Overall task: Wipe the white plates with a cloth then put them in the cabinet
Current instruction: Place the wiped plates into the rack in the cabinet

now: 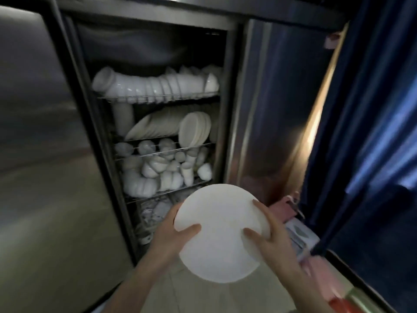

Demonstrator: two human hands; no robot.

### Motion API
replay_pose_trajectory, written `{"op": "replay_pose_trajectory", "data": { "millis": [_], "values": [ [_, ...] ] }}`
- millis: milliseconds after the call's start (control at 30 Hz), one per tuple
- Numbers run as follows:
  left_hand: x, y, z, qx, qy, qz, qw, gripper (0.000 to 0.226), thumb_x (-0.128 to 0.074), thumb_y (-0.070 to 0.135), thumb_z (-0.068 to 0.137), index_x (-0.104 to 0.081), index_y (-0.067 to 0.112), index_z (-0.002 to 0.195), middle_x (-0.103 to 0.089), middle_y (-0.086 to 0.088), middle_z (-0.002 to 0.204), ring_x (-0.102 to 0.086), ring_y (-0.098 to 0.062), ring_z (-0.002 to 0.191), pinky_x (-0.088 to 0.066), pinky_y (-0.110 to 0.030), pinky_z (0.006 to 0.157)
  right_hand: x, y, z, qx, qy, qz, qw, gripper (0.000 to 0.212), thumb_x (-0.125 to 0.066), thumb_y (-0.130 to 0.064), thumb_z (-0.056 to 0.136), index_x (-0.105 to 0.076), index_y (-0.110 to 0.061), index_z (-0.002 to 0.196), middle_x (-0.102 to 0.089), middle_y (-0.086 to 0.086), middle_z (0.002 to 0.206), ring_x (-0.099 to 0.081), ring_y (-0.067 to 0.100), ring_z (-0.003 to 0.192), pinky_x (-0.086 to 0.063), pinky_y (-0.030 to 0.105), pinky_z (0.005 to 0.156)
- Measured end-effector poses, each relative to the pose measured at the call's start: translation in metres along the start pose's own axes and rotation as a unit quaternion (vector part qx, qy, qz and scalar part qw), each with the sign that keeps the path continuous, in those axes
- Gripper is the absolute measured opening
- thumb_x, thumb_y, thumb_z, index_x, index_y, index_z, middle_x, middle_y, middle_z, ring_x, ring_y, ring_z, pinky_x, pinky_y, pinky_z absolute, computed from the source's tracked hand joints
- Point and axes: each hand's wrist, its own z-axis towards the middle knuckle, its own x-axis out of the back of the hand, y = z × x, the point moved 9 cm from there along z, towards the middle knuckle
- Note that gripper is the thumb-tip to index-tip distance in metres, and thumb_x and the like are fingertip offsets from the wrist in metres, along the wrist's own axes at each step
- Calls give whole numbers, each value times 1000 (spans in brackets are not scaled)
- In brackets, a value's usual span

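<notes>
I see everything here relative to the cabinet (158, 123), which stands open ahead of me with wire racks full of white crockery. To its left is its steel door (40, 132), swung wide. Inside, the top rack (158, 97) carries a row of bowls (155, 84) on edge; below that, stacked plates (194, 128) lean and stand upright; lower still sits a jumble of cups (164, 170), and the bottom rack is too dim for me to make out. In front of the cabinet's lower part, my left hand (171, 231) grips the left edge of the plate (220, 233), fingers (190, 229) curled over its rim with the thumb on its face. The plate is white, round, tilted toward me, held in the air just outside the cabinet's opening, touching no rack. My right hand (268, 233) clasps the plate's right edge, fingers wrapped behind and the thumb pressed on the face. Right of the cabinet hangs a dark blue curtain (365, 132), with some pink and white things (293, 213), blurred, at its foot.
</notes>
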Motion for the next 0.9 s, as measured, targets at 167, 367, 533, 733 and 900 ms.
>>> {"op": "replay_pose_trajectory", "data": {
  "millis": [167, 367, 533, 733, 900],
  "values": [
    [43, -16, 63, 37, 98, 7, 994, 65, -85, 29, 73, -54, 43, 128, -67, 10, 116, -64, -19, 106, -55, -46, 91, -68, -5, 97, 44, -82, 36, 995, 71, -85, -4, 71, -55, -40, 125, -54, -23, 125, -53, 21, 120, -40, 45, 108],
    [57, -8, 149, 38, 186, 4, 982, 70, -84, 36, 73, -51, 43, 133, -63, 13, 119, -60, -16, 107, -50, -37, 88, -120, -4, 223, 60, -162, 41, 984, 70, -80, -9, 78, -53, -35, 137, -52, -4, 132, -50, 17, 121, -43, 41, 107],
    [65, 8, 218, 39, 252, 5, 967, 74, -79, 35, 80, -40, 42, 143, -57, 2, 130, -57, -28, 115, -51, -49, 97, -155, -22, 311, 80, -218, 30, 972, 71, -76, -16, 82, -44, -49, 136, -44, -9, 130, -42, 13, 119, -38, 31, 98],
    [79, 14, 294, 19, 272, -19, 962, 63, -80, 33, 80, -47, 45, 132, -57, 7, 130, -56, -25, 118, -49, -51, 98, -200, -36, 391, 102, -229, -18, 968, 73, -74, -20, 83, -42, -43, 144, -43, -2, 141, -45, 18, 123, -45, 43, 103],
    [94, 2, 387, 27, 249, -32, 968, 65, -75, 22, 86, -45, 30, 143, -55, 2, 131, -54, -25, 119, -50, -40, 92, -239, -44, 460, 123, -212, -72, 967, 73, -71, -26, 86, -35, -48, 146, -41, -3, 132, -46, 9, 102, -44, 26, 87]
  ]
}}
